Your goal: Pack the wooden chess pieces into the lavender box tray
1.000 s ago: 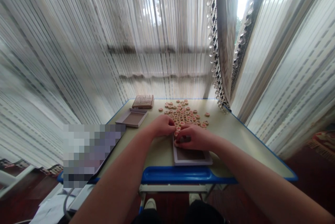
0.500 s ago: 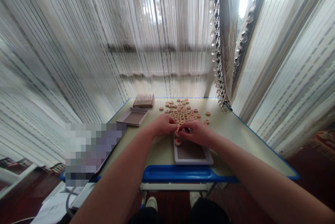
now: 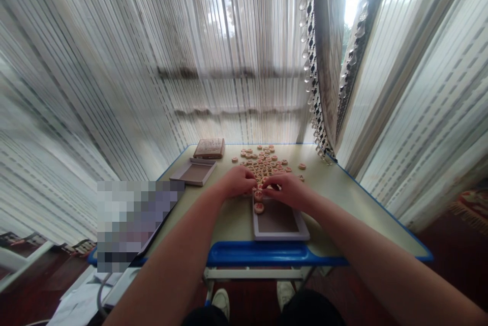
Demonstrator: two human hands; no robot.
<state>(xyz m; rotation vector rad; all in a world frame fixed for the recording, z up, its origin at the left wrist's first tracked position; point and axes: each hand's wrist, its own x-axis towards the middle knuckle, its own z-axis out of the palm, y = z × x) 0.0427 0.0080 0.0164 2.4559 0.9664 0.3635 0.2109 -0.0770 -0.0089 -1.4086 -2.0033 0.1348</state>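
Observation:
Many round wooden game pieces [image 3: 267, 163] with red and dark marks lie spread over the far middle of the table [image 3: 335, 199]. A shallow grey box tray [image 3: 280, 224] sits near the front edge, and two pieces [image 3: 258, 201] lie in its far left corner. My left hand [image 3: 238, 182] is curled at the near edge of the pile, fingers pinched. My right hand [image 3: 287, 189] hovers over the tray's far edge, fingers bent and pinched toward the left hand. What the fingertips hold is too small to name.
A second shallow tray [image 3: 193, 171] and a patterned box [image 3: 209, 148] rest at the far left of the table. A blue rim [image 3: 259, 254] runs along the front edge. Striped curtains [image 3: 152, 61] hang close around the table. My shoes [image 3: 221, 300] show below.
My right hand has drawn back from inside the tray to its far edge, uncovering two pieces in the tray's corner. My left hand has stayed at the pile.

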